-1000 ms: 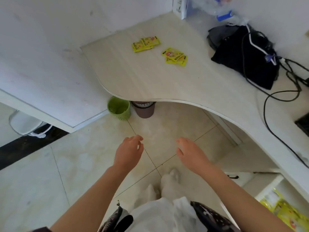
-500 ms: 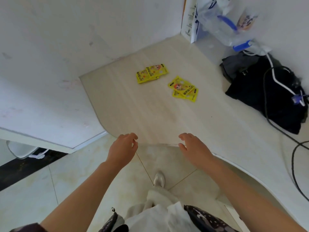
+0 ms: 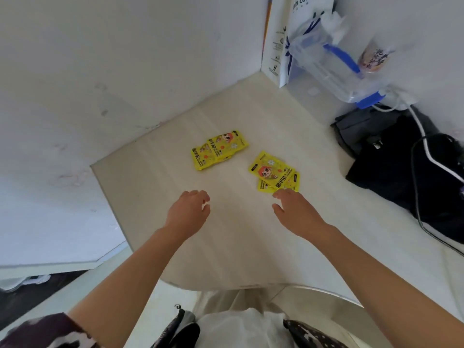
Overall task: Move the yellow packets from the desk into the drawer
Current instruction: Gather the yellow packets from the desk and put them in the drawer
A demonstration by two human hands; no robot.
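Both hands reach palm-down over the desk [image 3: 155, 192], empty: left hand [image 3: 188, 212] loosely curled, right hand [image 3: 297, 213] fingertips at the nearer yellow packets [image 3: 273, 172].

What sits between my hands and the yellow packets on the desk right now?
Nothing visible. Bare desk lies between the left hand and the left packets. The right hand has its fingertips at the right packets.

"kin coffee" partly legible on white paper bag [image 3: 305, 26] — yellow packets [image 3: 273, 170] w/ print too small.
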